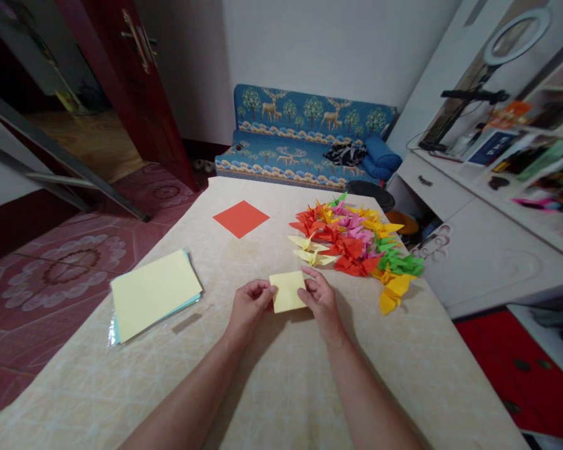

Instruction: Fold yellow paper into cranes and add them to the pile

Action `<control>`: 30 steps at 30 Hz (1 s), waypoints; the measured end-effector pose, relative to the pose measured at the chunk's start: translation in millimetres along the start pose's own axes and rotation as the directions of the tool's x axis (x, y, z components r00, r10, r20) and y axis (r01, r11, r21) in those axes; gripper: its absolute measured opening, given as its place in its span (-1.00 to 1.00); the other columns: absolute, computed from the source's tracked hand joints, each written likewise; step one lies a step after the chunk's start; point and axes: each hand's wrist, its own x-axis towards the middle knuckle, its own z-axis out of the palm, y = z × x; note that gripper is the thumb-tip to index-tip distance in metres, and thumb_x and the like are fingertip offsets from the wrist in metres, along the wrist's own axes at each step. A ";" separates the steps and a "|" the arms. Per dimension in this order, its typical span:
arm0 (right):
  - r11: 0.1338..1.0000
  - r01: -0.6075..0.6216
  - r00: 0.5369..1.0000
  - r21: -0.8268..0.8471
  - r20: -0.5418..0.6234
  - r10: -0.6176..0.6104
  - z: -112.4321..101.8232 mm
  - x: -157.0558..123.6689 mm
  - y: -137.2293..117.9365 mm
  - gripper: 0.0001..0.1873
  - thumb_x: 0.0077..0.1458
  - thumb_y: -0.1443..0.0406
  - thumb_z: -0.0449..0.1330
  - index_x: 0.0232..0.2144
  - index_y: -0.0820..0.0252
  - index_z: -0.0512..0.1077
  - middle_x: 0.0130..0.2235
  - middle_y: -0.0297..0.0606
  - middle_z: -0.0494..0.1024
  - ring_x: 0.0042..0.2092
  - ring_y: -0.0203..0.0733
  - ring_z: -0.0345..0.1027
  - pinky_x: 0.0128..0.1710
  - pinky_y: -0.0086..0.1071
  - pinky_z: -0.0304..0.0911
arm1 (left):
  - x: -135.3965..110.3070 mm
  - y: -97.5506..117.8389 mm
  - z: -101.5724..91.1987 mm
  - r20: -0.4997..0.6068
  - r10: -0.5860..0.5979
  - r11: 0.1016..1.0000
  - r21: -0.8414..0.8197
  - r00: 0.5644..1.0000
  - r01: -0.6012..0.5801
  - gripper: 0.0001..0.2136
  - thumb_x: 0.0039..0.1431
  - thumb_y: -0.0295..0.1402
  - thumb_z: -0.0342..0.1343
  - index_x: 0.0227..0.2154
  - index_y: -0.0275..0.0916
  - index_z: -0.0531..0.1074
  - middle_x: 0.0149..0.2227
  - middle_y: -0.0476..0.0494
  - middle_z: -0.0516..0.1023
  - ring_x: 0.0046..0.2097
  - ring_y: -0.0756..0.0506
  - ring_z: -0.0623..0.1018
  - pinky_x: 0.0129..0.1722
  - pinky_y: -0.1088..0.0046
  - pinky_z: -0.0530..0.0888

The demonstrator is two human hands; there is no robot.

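Observation:
A pale yellow folded paper square [288, 290] is held up just over the table, one hand at each side. My left hand [252, 304] pinches its left edge, with the thumb on the front face. My right hand [323, 301] grips the right edge, thumb in front and fingers behind, partly hidden by the paper. Beyond it to the right lie many folded paper cranes [349, 245] in red, pink, orange, green and yellow. Two pale yellow cranes [312, 250] are closest to the paper.
A flat red paper square [241, 219] lies toward the table's far edge. At the left, a stack of yellow and blue-green paper [156, 294] rests in clear plastic on the patterned tablecloth [281, 387]. Behind the table stands a blue sofa [286, 150]; a white cabinet [492, 244] is at right.

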 end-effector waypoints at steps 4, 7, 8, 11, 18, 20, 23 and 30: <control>0.999 -0.010 0.998 -0.038 -0.055 0.008 1.5 -0.1 -0.1 -0.44 -0.08 0.23 0.30 0.01 0.15 0.31 -0.44 -0.38 0.47 -0.48 -0.27 0.36 -0.56 -0.48 0.29 | 2.3 -1.1 -1.8 -0.006 0.000 0.999 -0.043 1.000 0.000 -0.74 -0.08 -0.20 0.30 -0.48 -0.33 0.49 -0.60 0.00 0.47 -0.60 0.08 0.37 -0.57 0.58 0.33; 0.998 0.006 0.996 -0.067 -0.087 -0.012 1.2 -0.7 0.7 -0.57 -0.05 0.23 0.28 -0.09 0.17 0.38 -0.44 -0.36 0.47 -0.47 -0.29 0.34 -0.56 -0.49 0.28 | 3.0 -4.1 -3.9 0.050 -0.011 0.997 -0.075 0.999 0.014 -0.73 0.00 -0.18 0.25 -0.44 -0.33 0.50 -0.59 -0.01 0.47 -0.57 0.07 0.41 -0.54 0.57 0.37; 0.997 0.009 0.996 -0.072 -0.092 -0.016 0.8 -0.7 1.3 -0.61 -0.05 0.23 0.28 -0.12 0.18 0.39 -0.42 -0.33 0.49 -0.46 -0.28 0.35 -0.56 -0.50 0.27 | 3.1 -5.0 -4.7 0.068 -0.014 0.996 -0.088 0.998 0.020 -0.74 0.02 -0.18 0.24 -0.43 -0.33 0.50 -0.58 -0.01 0.47 -0.56 0.07 0.42 -0.53 0.57 0.38; 0.997 0.002 0.995 -0.077 -0.103 -0.010 -0.2 -0.4 3.2 -0.64 -0.05 0.22 0.29 -0.17 0.20 0.43 -0.37 -0.28 0.52 -0.43 -0.27 0.36 -0.55 -0.49 0.26 | 3.5 -6.4 -6.9 0.102 -0.018 0.993 -0.117 0.995 0.030 -0.74 0.04 -0.18 0.23 -0.41 -0.33 0.50 -0.55 -0.04 0.48 -0.54 0.06 0.43 -0.51 0.56 0.39; 0.997 -0.008 0.994 -0.074 -0.109 0.000 0.4 -0.6 2.1 -0.64 -0.06 0.22 0.30 -0.18 0.20 0.45 -0.37 -0.29 0.52 -0.43 -0.28 0.37 -0.54 -0.50 0.27 | 3.3 -5.1 -4.5 0.098 0.014 0.999 -0.034 0.995 -0.010 -0.73 0.03 -0.23 0.22 -0.30 -0.34 0.46 -0.47 -0.06 0.49 -0.53 0.05 0.44 -0.53 0.56 0.40; 0.998 -0.013 0.994 -0.069 -0.109 0.005 0.8 -0.6 1.6 -0.64 -0.07 0.21 0.31 -0.18 0.20 0.45 -0.37 -0.29 0.52 -0.43 -0.28 0.36 -0.55 -0.50 0.28 | 3.1 -6.9 -2.7 0.055 0.063 0.998 0.019 0.997 -0.064 -0.65 -0.01 -0.28 0.24 -0.15 -0.28 0.39 -0.35 -0.06 0.48 -0.52 0.07 0.45 -0.54 0.57 0.41; 0.997 -0.024 0.993 -0.072 -0.116 0.016 0.7 0.0 2.4 -0.64 -0.08 0.21 0.32 -0.19 0.21 0.46 -0.38 -0.30 0.52 -0.45 -0.30 0.35 -0.55 -0.51 0.27 | 3.3 -11.0 -2.8 0.043 0.203 0.971 0.117 0.978 -0.207 -0.42 -0.04 -0.34 0.26 0.08 -0.10 0.22 -0.06 -0.13 0.40 -0.43 0.07 0.48 -0.48 0.54 0.46; 0.997 -0.060 0.989 -0.054 -0.136 0.052 0.0 1.7 4.2 -0.65 -0.12 0.20 0.33 -0.23 0.21 0.47 -0.40 -0.31 0.52 -0.43 -0.29 0.37 -0.55 -0.51 0.29 | 7.7 -12.6 -14.7 0.247 0.496 0.727 0.405 0.832 -0.554 -0.79 0.02 -0.31 0.23 -0.24 -0.17 0.57 0.11 -0.22 0.26 -0.01 -0.17 0.42 -0.07 0.26 0.47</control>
